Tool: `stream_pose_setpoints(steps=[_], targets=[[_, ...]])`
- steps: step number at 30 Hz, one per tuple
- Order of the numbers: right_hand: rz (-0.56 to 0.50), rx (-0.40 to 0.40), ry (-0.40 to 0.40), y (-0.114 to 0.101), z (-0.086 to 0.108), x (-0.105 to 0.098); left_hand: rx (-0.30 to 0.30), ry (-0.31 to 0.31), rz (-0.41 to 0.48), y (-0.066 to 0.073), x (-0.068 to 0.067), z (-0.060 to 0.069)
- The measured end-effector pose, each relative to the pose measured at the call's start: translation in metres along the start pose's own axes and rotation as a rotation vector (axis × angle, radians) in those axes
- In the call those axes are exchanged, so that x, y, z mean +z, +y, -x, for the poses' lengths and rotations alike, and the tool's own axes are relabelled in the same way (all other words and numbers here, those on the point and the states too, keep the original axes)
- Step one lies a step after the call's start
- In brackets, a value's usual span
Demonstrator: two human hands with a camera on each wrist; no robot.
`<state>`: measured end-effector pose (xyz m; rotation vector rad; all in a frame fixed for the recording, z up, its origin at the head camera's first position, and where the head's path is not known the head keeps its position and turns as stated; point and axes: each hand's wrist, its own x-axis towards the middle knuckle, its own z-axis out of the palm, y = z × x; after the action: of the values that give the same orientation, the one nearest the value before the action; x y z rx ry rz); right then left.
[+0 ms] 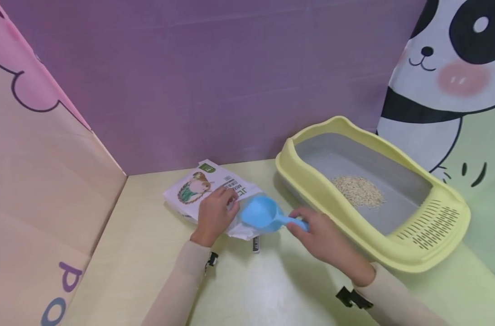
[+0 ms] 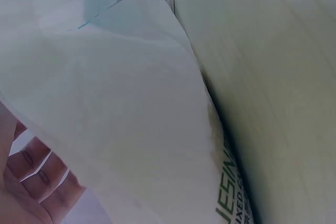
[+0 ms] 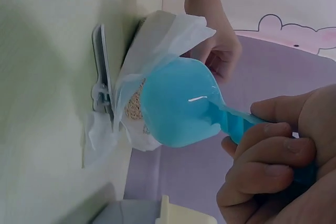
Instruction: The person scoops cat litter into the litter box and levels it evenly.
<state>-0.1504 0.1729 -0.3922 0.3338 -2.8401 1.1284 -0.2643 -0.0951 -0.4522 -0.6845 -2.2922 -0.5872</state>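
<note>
My right hand [image 1: 322,233] grips the handle of a light blue scoop [image 1: 260,213]. In the right wrist view, the bowl of the scoop [image 3: 181,103] is at the mouth of a white printed bag [image 1: 220,192], and no load shows in it. Tan pellets [image 3: 134,103] are visible inside the opening. The bag lies on the table with its mouth toward me. My left hand [image 1: 216,213] holds the upper side of the bag near the opening. Its curled fingers [image 3: 223,61] show behind the bag in the right wrist view; the thumb's contact is partly hidden.
Right of the bag stands a yellow-rimmed litter box [image 1: 324,181] with a grey base and a heap of tan pellets [image 1: 358,191] inside. A grey clip [image 3: 101,72] lies by the bag's mouth. A purple backdrop [image 1: 231,90] rises behind the table [image 1: 121,253].
</note>
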Motion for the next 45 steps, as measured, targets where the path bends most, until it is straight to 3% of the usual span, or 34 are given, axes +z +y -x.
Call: stream_pose_setpoints(steps=[13, 28, 35, 45], targets=[[-0.003, -0.094, 0.009, 0.001, -0.010, 0.014, 0.001, -0.013, -0.004, 0.001, 0.000, 0.001], [-0.014, -0.114, -0.103, 0.003, -0.027, 0.010, 0.007, -0.025, -0.019, 0.003, 0.001, 0.001], [0.001, -0.074, -0.152, 0.004, -0.040, 0.013, 0.004, -0.048, -0.018, 0.004, 0.000, 0.001], [0.075, -0.017, -0.143, 0.002, -0.053, 0.024, 0.042, -0.035, -0.016, 0.005, -0.003, 0.000]])
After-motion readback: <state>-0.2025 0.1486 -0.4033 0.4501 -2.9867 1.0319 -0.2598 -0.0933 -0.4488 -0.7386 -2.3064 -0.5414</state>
